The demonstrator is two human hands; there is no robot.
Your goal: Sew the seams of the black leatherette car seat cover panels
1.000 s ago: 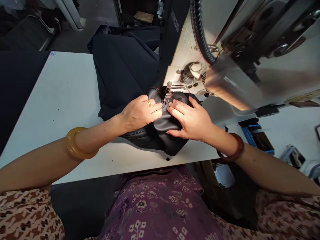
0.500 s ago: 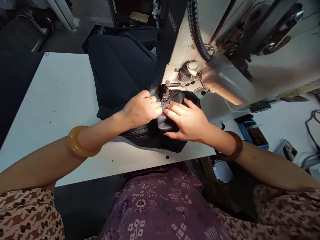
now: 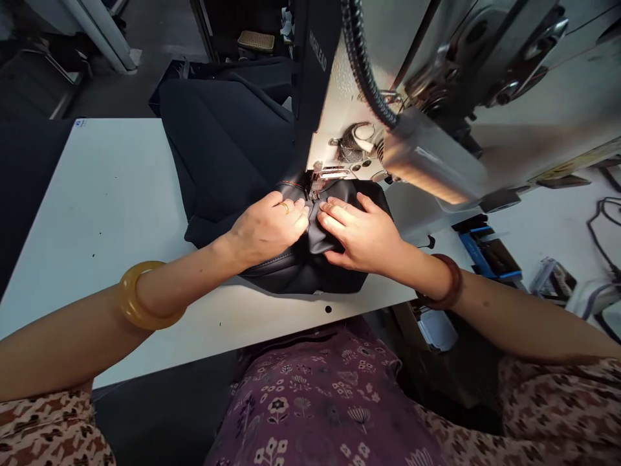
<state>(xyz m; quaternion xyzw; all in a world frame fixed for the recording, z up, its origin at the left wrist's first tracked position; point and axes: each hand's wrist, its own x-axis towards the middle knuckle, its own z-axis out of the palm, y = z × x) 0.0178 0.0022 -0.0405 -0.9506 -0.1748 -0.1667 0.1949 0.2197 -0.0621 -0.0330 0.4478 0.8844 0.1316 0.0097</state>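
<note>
Black, leather-like sewn material (image 3: pixel 323 241) lies bunched under the presser foot (image 3: pixel 315 188) of a sewing machine (image 3: pixel 334 145). My left hand (image 3: pixel 272 226), with a ring on it, is closed on the material just left of the foot, its fingertips curled under. On the other side, my right hand (image 3: pixel 361 233) grips a fold between its thumb and fingers, close to the foot. Orange stitching (image 3: pixel 292 184) runs along the piece behind my left fingers. A large dark fabric panel (image 3: pixel 218 142) joins or lies against it and spreads back to the left.
The white table (image 3: pixel 97 213) extends to the left, with a small hole near its front edge. A blue box (image 3: pixel 490 252) of dark items stands at right. Beneath the table edge is a carton holding a white container (image 3: pixel 436 329). A woven basket (image 3: pixel 256 41) sits behind.
The view has shifted slightly. My left hand has rolled a little, its fingers less tightly balled. My right hand stays at the same fold beside the foot.
</note>
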